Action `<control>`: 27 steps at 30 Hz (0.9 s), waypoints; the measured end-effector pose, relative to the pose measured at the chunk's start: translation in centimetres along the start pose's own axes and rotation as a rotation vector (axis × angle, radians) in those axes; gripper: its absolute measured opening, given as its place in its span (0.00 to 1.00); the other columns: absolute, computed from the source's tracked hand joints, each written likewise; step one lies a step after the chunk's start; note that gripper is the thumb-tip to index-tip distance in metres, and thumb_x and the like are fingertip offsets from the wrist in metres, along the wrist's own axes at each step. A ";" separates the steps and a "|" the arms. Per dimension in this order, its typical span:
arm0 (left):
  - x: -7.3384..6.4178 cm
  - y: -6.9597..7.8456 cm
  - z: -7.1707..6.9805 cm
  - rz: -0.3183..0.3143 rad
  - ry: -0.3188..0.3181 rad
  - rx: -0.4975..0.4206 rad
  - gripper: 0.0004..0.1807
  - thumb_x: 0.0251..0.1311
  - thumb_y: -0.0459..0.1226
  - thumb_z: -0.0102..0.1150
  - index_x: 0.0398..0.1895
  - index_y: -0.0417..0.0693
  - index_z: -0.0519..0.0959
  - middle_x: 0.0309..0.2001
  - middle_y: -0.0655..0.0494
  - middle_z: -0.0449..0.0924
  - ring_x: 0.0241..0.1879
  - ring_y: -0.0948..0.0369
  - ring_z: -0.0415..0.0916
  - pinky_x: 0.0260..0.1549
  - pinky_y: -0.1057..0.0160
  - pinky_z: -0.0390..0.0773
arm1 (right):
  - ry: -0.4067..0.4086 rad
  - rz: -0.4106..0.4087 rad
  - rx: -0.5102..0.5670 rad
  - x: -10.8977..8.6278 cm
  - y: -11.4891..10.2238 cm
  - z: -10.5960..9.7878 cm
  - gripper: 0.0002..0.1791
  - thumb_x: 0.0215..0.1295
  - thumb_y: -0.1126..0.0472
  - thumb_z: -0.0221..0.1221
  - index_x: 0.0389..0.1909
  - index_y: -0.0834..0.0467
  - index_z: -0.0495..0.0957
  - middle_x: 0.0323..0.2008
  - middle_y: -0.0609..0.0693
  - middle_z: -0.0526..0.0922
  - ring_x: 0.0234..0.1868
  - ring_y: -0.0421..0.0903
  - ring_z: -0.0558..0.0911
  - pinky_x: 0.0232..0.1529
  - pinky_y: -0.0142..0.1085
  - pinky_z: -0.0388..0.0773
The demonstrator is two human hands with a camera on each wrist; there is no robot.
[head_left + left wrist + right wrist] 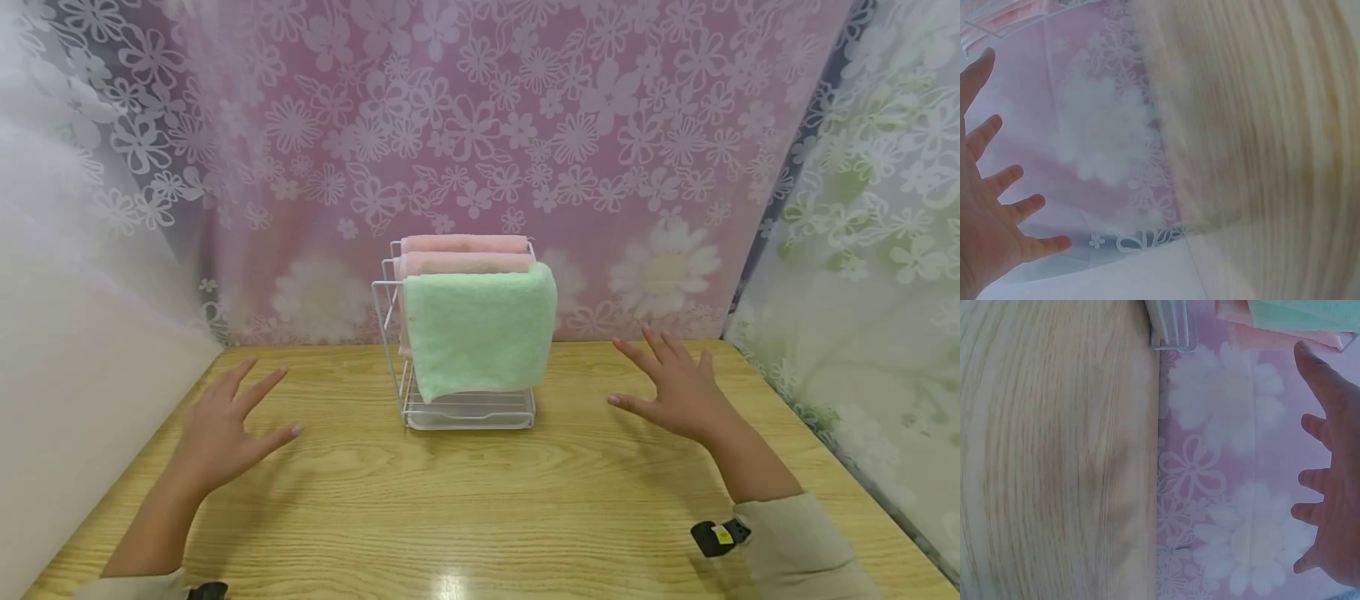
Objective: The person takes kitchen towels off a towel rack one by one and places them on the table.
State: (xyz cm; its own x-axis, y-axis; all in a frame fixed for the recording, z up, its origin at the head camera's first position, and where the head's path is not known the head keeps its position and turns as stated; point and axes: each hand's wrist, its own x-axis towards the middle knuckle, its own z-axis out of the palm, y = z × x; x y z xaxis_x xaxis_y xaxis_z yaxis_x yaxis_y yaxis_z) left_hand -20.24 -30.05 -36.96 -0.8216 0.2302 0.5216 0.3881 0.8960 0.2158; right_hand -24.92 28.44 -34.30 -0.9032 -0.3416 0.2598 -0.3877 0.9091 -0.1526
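A white wire rack (pixel 387 350) stands mid-table in the head view, with towels draped over its bars. The front towel (pixel 480 333) is pale green. Behind it hang a peach towel (pixel 465 263) and a pink towel (pixel 465 243), mostly hidden. To the left of the rack, my left hand (pixel 217 429) hovers with fingers spread, touching nothing. My right hand (pixel 682 392) is held likewise to the right of the rack. Both wrist views show spread fingers, with a corner of the rack and towels at the top.
A white tray (pixel 468 422) sits in the base of the rack. The wood-grain table (pixel 480 517) reaches back to a pink flowered curtain (pixel 465 125). A white sheet (pixel 82 333) borders the left side, and a flowered sheet (pixel 877 275) the right.
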 end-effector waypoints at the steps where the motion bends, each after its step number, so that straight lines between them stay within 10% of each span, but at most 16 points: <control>1: 0.1 0.1 0.0 -0.004 -0.004 -0.025 0.46 0.48 0.54 0.73 0.72 0.59 0.65 0.69 0.34 0.57 0.62 0.28 0.57 0.43 0.21 0.61 | 0.004 -0.006 0.006 0.0 -0.1 -0.1 0.48 0.60 0.31 0.58 0.77 0.44 0.53 0.75 0.64 0.44 0.72 0.70 0.46 0.56 0.80 0.32; 27: 2.5 2.7 -0.5 -0.005 0.021 -0.332 0.43 0.51 0.42 0.74 0.72 0.57 0.66 0.72 0.39 0.55 0.67 0.31 0.50 0.50 0.22 0.56 | 0.114 -0.141 0.140 1.0 -2.0 -2.4 0.51 0.55 0.41 0.69 0.76 0.42 0.54 0.74 0.64 0.52 0.68 0.75 0.56 0.59 0.76 0.44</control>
State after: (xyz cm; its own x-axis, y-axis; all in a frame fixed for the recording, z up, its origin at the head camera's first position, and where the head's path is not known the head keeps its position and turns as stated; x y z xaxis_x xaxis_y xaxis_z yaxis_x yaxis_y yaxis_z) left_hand -21.03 -27.28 -34.66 -0.8163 0.2155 0.5359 0.5019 0.7238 0.4735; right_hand -24.62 26.84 -31.42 -0.8148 -0.4264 0.3927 -0.5373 0.8098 -0.2357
